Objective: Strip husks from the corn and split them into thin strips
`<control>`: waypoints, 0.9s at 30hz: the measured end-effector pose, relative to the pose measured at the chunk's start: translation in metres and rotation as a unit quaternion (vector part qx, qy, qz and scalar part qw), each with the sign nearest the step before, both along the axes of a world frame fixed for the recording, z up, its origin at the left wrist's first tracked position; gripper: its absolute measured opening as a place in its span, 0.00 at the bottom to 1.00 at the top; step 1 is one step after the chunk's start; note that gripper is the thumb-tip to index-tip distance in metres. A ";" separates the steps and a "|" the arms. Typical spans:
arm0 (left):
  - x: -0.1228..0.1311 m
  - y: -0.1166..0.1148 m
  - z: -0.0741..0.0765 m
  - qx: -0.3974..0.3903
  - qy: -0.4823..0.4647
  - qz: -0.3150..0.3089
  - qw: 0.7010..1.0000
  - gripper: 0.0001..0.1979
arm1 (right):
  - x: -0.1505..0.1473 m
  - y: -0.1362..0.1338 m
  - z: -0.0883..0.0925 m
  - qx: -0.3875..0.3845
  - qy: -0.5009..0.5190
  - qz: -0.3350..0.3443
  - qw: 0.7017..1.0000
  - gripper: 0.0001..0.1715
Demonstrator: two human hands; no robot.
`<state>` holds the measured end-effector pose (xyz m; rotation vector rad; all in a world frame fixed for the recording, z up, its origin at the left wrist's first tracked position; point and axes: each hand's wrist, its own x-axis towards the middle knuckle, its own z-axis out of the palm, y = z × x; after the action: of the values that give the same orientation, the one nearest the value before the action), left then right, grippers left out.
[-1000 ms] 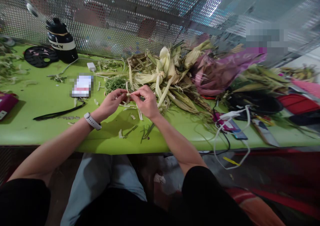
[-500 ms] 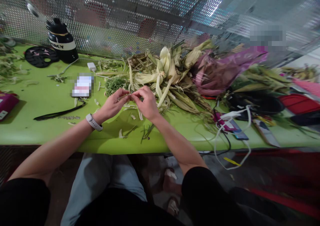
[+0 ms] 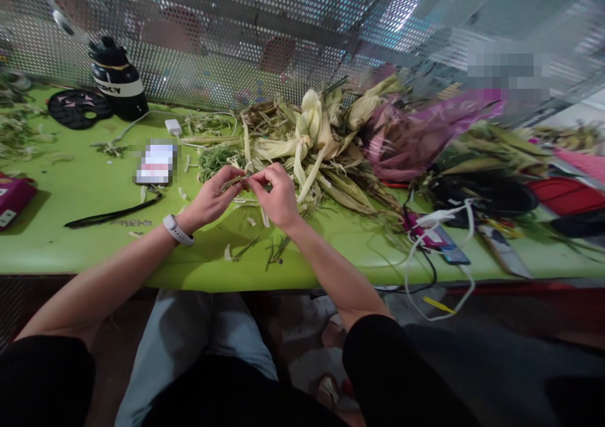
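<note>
My left hand (image 3: pixel 212 199) is closed in a pinch around a thin greenish plant strip (image 3: pixel 231 182), which lies along its fingers. My right hand (image 3: pixel 278 199) meets it fingertip to fingertip, pinching at the strip's right end; the exact grip is too small to make out. Just behind both hands lies a small heap of green shreds (image 3: pixel 217 160). A large pile of pale corn husks (image 3: pixel 312 140) rises behind and to the right. Scattered husk scraps (image 3: pixel 252 221) lie on the green tabletop (image 3: pixel 189 269) below the hands.
A phone (image 3: pixel 155 164), a black strap (image 3: pixel 111 211) and a dark bottle (image 3: pixel 118 84) stand or lie to the left. On the right are a purple plastic bag (image 3: pixel 401 140), white cables (image 3: pixel 411 276), another phone (image 3: pixel 451 247) and a knife-like blade (image 3: pixel 505 254). Perforated metal (image 3: pixel 212 55) borders the back.
The thin plant strip shows more plainly along my left fingers. Both hands stay in nearly the same place. Under the table, the feet at the right have shifted slightly.
</note>
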<state>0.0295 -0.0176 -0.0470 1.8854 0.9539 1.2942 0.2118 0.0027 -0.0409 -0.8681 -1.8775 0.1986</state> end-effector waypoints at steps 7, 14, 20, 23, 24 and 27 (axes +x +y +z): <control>0.000 -0.002 0.001 0.005 0.003 0.009 1.000 0.10 | 0.000 0.000 -0.001 0.006 -0.005 -0.010 1.000 0.10; 0.001 -0.001 -0.001 -0.023 -0.022 -0.005 0.999 0.11 | 0.002 0.003 -0.003 0.043 -0.006 -0.049 0.998 0.10; -0.001 -0.002 0.006 -0.031 -0.029 -0.038 0.998 0.10 | 0.004 0.010 -0.004 0.030 -0.036 0.005 0.999 0.16; -0.002 -0.003 0.009 -0.030 -0.041 -0.051 0.997 0.10 | 0.002 0.011 -0.004 0.010 -0.001 0.080 0.997 0.12; -0.002 -0.003 0.010 -0.030 -0.047 -0.054 0.997 0.11 | 0.002 0.011 -0.005 0.005 0.019 0.089 0.996 0.11; -0.002 -0.003 0.009 -0.028 -0.059 -0.053 0.996 0.12 | 0.000 0.010 -0.008 -0.020 0.076 0.088 0.993 0.10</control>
<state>0.0271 -0.0209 -0.0376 1.7722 0.8103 1.2858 0.2114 0.0125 -0.0488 -0.6934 -1.8109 0.4010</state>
